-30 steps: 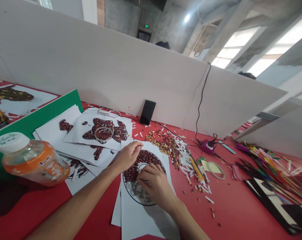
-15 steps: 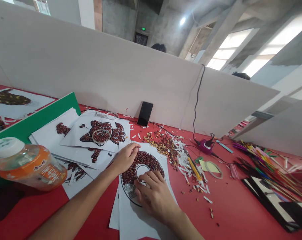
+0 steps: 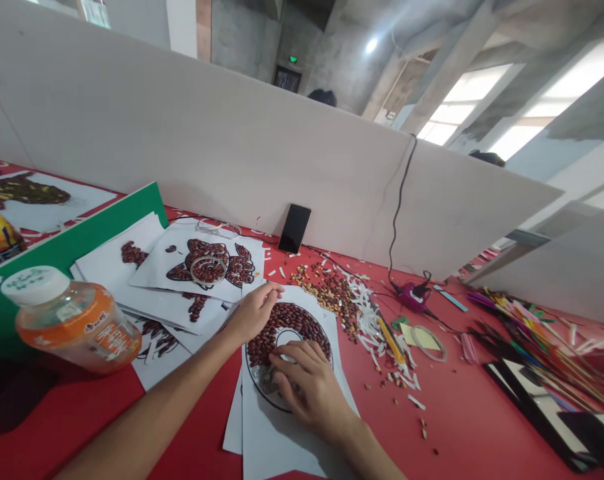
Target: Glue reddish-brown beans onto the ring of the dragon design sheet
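Note:
A white sheet (image 3: 267, 440) carries a black-outlined ring (image 3: 302, 319), mostly covered with dark red-brown beans. The lower left part of the ring shows a grey, speckled patch (image 3: 265, 379) without beans. Over the lower right of the ring hovers or rests my right hand (image 3: 312, 387), thumb and fingers bent and apart, fingertips by the edge of the beans; no bean shows between them. My left hand (image 3: 255, 312) lies at the ring's upper left edge, its fingers curled together. Whether it holds something small is hidden.
Loose beans and kernels (image 3: 332, 293) and white paper strips (image 3: 367, 313) lie right of the sheet, with a yellow cutter (image 3: 391, 340). Bean pictures (image 3: 209, 260) and an orange-labelled bottle (image 3: 77, 323) are left. A phone (image 3: 295, 228) leans on the partition; a purple power adapter (image 3: 413, 297) stands right.
The view has shifted slightly, so things sit a little further right. My right fingertips have moved slightly up the ring, baring more of the grey patch. My left hand stays in place.

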Demonstrator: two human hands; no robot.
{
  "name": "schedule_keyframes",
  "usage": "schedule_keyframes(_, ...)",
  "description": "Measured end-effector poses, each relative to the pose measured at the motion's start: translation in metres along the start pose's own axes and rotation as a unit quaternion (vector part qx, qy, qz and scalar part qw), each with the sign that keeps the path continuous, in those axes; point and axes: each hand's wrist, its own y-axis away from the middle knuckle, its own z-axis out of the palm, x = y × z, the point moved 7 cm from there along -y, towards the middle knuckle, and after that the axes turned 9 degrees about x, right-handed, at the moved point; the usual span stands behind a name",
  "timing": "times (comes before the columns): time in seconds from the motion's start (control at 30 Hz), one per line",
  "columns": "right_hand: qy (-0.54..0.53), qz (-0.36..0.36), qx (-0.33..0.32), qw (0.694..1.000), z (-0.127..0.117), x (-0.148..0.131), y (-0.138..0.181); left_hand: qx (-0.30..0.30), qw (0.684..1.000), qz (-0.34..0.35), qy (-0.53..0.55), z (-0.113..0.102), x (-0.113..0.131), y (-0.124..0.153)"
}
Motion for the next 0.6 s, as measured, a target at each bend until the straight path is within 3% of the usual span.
schedule_keyframes(0.17, 0.019, -0.049, -0.070, 0.996, 0.012, -0.018, 0.000, 0.027, 0.997, -0.029, 0.065, -0.002, -0.018, -0.005)
schedule_keyframes(0.37, 0.006, -0.004, -0.156, 0.988, 0.017, -0.020, 0.003, 0.031, 0.995, -0.043, 0.083, -0.002, -0.021, -0.004)
schedule_keyframes(0.6, -0.015, -0.001, -0.200, 0.980, 0.014, -0.018, 0.010, 0.036, 0.998, -0.023, 0.047, -0.003, -0.013, -0.002)
